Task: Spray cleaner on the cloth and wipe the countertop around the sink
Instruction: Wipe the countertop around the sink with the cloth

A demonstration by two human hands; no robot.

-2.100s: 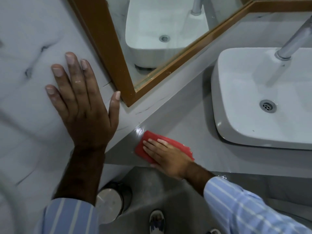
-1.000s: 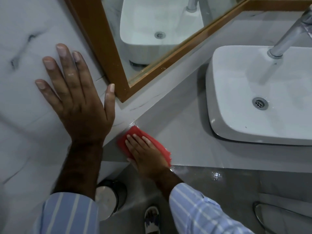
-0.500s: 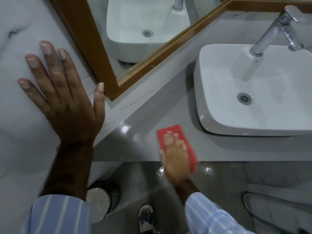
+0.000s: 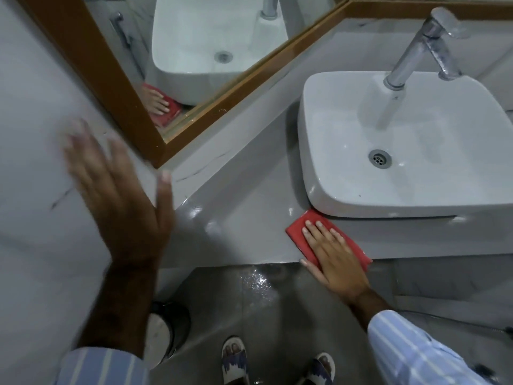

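Note:
A red cloth (image 4: 298,228) lies flat on the grey countertop (image 4: 244,218), just in front of the white basin's (image 4: 327,173) near left corner. My right hand (image 4: 336,257) presses palm-down on the cloth, fingers spread toward the basin. My left hand (image 4: 122,201) is blurred, fingers apart, in front of the marble wall (image 4: 33,134) at the left, holding nothing. No spray bottle is in view.
A wood-framed mirror (image 4: 116,87) runs along the back and reflects the cloth and hand. A chrome tap (image 4: 416,48) stands over the basin. Below the counter edge are a wet floor (image 4: 255,282), a round bin (image 4: 163,334) and my sandalled feet (image 4: 234,357).
My right hand has slid the cloth rightward along the counter front, from the left corner to the basin's base. My left hand, flat on the wall before, is now blurred with motion.

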